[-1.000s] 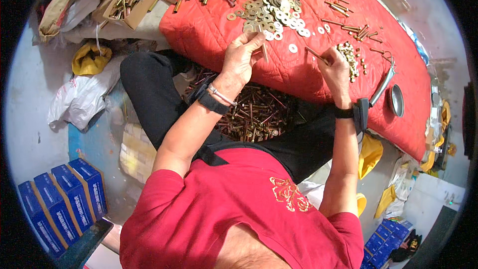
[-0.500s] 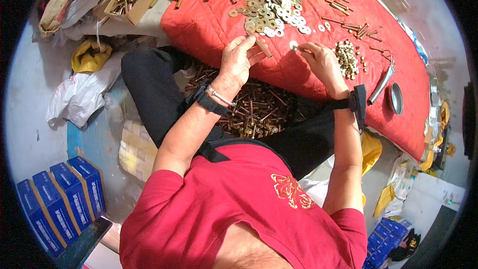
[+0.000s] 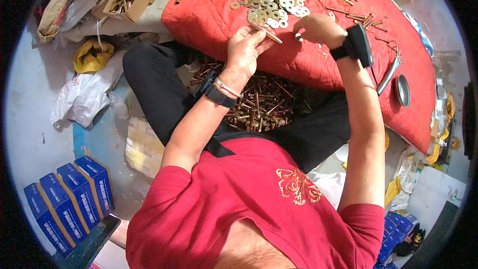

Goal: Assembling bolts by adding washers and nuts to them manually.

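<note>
My left hand (image 3: 244,52) is closed around a slim copper-coloured metal tube (image 3: 266,32), which slants down to the right past my fingertips. Over the red quilt, my right hand (image 3: 318,30) bends at the wrist, its fingers pinching a small shiny metal piece (image 3: 298,37) whose exact kind I cannot make out. The two hands are apart. Just beyond them lies a heap of flat metal washers (image 3: 271,2). My right hand and wrist cover most of the place where small brass-coloured nuts lie. Between my legs sits a mass of assembled bolts (image 3: 259,104).
The red quilt (image 3: 209,25) spreads before me. Loose bolts (image 3: 366,20), a metal-handled tool (image 3: 389,75) and a small dark dish (image 3: 402,90) lie at its right. A cardboard box of tubes (image 3: 137,7) stands at far left; blue boxes (image 3: 69,194) stand at lower left.
My right hand has moved up and across, now covering the nuts that showed beside it before. My left hand has shifted slightly right, still holding the tube.
</note>
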`<state>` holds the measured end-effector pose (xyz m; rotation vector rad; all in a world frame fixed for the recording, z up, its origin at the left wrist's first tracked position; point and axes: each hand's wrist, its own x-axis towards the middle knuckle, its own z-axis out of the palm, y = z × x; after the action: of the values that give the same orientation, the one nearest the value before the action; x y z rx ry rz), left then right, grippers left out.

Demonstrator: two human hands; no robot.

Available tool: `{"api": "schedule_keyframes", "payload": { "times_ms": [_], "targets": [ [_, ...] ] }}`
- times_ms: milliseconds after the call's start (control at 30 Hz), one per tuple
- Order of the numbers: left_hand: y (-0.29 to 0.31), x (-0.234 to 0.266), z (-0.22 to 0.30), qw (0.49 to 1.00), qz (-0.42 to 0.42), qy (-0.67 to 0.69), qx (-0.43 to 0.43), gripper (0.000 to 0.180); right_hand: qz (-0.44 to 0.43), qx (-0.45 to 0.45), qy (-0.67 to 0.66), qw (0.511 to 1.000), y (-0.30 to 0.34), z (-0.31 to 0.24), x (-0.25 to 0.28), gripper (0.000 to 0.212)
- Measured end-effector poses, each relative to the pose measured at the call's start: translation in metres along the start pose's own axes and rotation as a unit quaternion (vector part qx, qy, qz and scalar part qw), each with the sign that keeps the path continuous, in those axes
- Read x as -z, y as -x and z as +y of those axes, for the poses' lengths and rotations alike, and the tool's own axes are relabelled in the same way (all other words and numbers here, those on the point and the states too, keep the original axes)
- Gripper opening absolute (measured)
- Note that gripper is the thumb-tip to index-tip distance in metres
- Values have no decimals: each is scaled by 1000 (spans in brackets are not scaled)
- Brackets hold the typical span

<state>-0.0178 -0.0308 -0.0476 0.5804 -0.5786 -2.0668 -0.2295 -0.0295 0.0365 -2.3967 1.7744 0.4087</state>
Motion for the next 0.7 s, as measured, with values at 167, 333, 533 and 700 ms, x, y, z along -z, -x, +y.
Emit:
{"api": "schedule_keyframes", "payload": {
  "times_ms": [167,333,533,700],
  "targets": [
    [1,-3,1,1000,10,-3,-8,13,107,-63,-86,988,33,-12,-25,17],
    [-4,-7,-4,1000,5,13,-12,13,183,-159,-497,833,69,-52,-18,21],
    [-8,-20,-13,1000,-3,8,-2,12,231,-133,-524,809,70,-67,-21,21],
    [-6,-32,-23,999,-28,5,26,10,356,-138,-440,813,61,-59,-39,14]
  ]
}}
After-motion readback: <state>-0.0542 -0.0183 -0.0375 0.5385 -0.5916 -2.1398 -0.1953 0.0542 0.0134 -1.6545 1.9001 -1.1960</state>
